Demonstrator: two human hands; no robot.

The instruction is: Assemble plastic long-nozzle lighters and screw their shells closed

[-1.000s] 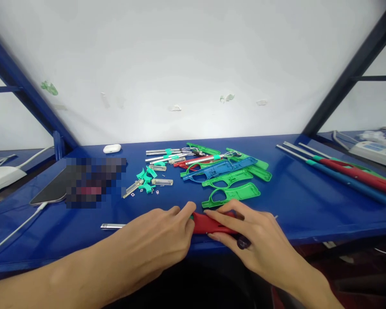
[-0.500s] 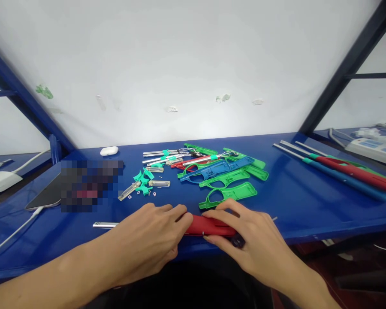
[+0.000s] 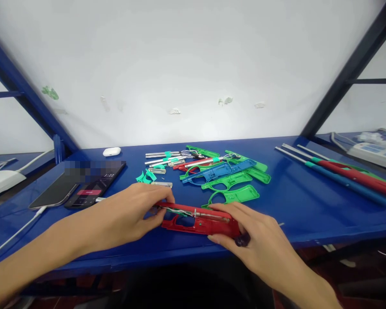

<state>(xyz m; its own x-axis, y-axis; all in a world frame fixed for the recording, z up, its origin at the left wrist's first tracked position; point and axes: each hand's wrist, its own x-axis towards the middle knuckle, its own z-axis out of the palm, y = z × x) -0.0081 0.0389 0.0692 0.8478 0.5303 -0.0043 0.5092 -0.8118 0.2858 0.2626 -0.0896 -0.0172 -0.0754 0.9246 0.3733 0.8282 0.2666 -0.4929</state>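
Observation:
A red plastic shell (image 3: 193,222) with a trigger opening lies near the front edge of the blue table (image 3: 309,206), with thin wires and a metal rod running along its open inner side. My left hand (image 3: 138,214) pinches its left end, fingers closed round the rod there. My right hand (image 3: 247,231) grips its right end from above, thumb under the edge. A heap of green, blue and red shells (image 3: 227,176) lies just behind.
Small teal parts and metal tubes (image 3: 157,169) lie at centre left. Two phones (image 3: 80,189) with a white cable sit at the left, a white earbud case (image 3: 111,151) behind them. Long red, blue and green rods (image 3: 344,174) lie at the right.
The red shell has come out from under my hands and shifted left, its open inner side with wires now showing. My left hand moved up and left to its left end.

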